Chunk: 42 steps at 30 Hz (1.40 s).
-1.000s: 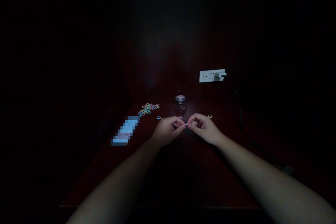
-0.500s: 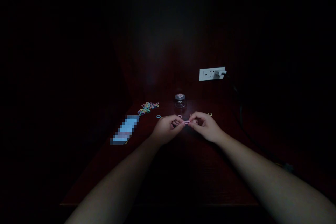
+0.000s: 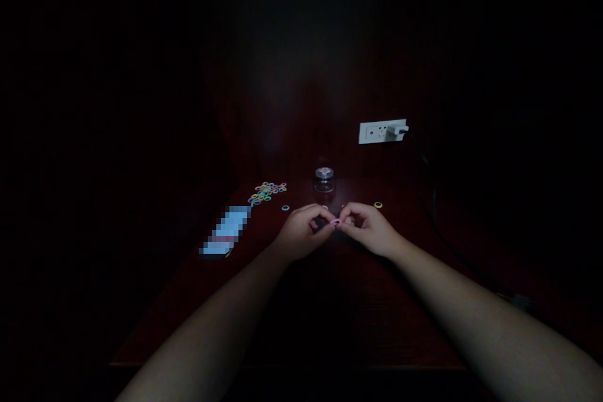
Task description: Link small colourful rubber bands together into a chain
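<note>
Between my fingertips, above the dark red table (image 3: pixel 358 326), is a small pink hair tie (image 3: pixel 336 221). My left hand (image 3: pixel 306 230) pinches its left side with thumb and forefinger. My right hand (image 3: pixel 370 226) pinches the right side, its other fingers curled in. Just beyond the hands lie a blue hair tie (image 3: pixel 285 208) on the left and a yellow hair tie (image 3: pixel 378 205) on the right. A pinkish ring (image 3: pixel 325 208) shows partly behind my left fingers. Farther back stands a clear jar (image 3: pixel 324 183) with its lid on.
A pile of several coloured hair ties (image 3: pixel 266 191) lies at the back left. Nearer is a phone-like slab (image 3: pixel 226 232) with a blurred, bright screen. A wall socket (image 3: pixel 382 131) holds a plug, and a dark cable (image 3: pixel 434 201) runs down the right side. The surroundings are very dark.
The pink hair tie was drawn out into a flat band; now it is rounder, with a visible loop, and my fingertips are closer together. The view has shifted slightly.
</note>
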### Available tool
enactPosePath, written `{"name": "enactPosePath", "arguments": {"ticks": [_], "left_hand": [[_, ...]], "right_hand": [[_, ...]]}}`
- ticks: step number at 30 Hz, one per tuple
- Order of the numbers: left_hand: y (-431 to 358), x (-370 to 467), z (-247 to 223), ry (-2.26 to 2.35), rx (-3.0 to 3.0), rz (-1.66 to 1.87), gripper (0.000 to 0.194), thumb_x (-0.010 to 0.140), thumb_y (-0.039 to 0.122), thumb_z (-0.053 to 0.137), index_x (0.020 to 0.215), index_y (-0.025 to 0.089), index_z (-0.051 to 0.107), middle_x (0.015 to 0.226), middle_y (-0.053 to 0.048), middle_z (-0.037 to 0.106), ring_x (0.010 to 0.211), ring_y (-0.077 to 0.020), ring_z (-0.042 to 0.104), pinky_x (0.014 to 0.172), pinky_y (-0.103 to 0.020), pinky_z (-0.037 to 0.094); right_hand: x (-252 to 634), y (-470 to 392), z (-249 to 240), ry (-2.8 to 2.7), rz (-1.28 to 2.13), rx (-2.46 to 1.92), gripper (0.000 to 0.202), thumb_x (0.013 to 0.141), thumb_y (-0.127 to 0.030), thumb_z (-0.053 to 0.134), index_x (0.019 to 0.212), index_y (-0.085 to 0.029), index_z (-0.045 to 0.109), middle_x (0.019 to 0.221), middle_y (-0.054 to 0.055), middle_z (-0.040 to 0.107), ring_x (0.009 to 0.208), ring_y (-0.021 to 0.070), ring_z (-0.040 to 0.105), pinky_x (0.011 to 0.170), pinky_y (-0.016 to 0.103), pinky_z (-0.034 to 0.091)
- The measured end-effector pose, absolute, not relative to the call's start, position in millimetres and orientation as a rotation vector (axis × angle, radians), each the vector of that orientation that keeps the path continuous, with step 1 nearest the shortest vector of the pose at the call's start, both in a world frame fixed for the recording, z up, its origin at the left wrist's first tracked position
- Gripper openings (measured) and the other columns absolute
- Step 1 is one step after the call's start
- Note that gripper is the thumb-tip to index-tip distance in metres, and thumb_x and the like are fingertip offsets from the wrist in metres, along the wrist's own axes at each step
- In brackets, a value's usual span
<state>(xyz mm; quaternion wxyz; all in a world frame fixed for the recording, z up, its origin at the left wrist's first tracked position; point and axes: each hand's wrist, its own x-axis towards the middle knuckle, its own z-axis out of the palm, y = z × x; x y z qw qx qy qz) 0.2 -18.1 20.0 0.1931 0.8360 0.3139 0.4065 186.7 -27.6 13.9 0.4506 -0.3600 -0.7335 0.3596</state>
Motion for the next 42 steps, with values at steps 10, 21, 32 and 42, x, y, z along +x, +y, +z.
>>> {"name": "enactPosePath", "arguments": {"ticks": [10, 21, 32, 42], "left_hand": [[-17, 3, 15, 0.933, 2.167, 1.069, 0.020, 0.081, 0.034, 0.058, 0.080, 0.015, 0.058, 0.073, 0.000, 0.061, 0.058, -0.0064, 0.051, 0.050, -0.016, 0.037], [-12, 1, 9, 0.913, 2.114, 1.011, 0.018, 0.079, 0.032, 0.060, 0.081, 0.014, 0.059, 0.073, 0.000, 0.060, 0.064, -0.0082, 0.054, 0.056, -0.018, 0.043], [-13, 1, 10, 0.919, 2.110, 0.985, 0.015, 0.077, 0.029, 0.062, 0.081, 0.014, 0.060, 0.071, 0.000, 0.062, 0.062, -0.0081, 0.056, 0.055, -0.018, 0.044], [-17, 3, 12, 0.870, 2.102, 1.002, 0.017, 0.080, 0.031, 0.060, 0.084, 0.015, 0.062, 0.077, -0.002, 0.063, 0.067, -0.0094, 0.056, 0.055, -0.018, 0.043]], "right_hand": [[184, -29, 12, -1.795, 0.834, -0.846, 0.021, 0.076, -0.033, 0.064, 0.069, -0.019, 0.051, 0.058, -0.004, 0.044, 0.054, 0.0099, 0.038, 0.050, 0.023, 0.031], [185, -26, 9, -1.778, 0.899, -0.873, 0.023, 0.073, -0.035, 0.067, 0.071, -0.019, 0.050, 0.058, -0.004, 0.044, 0.051, 0.0089, 0.037, 0.046, 0.021, 0.029], [187, -23, 8, -1.812, 0.915, -0.907, 0.019, 0.076, -0.035, 0.063, 0.077, -0.016, 0.058, 0.051, -0.006, 0.039, 0.047, 0.0078, 0.033, 0.046, 0.022, 0.026], [187, -24, 8, -1.814, 0.887, -0.866, 0.022, 0.076, -0.036, 0.064, 0.072, -0.018, 0.052, 0.055, -0.006, 0.040, 0.050, 0.0085, 0.034, 0.047, 0.022, 0.027]]}}
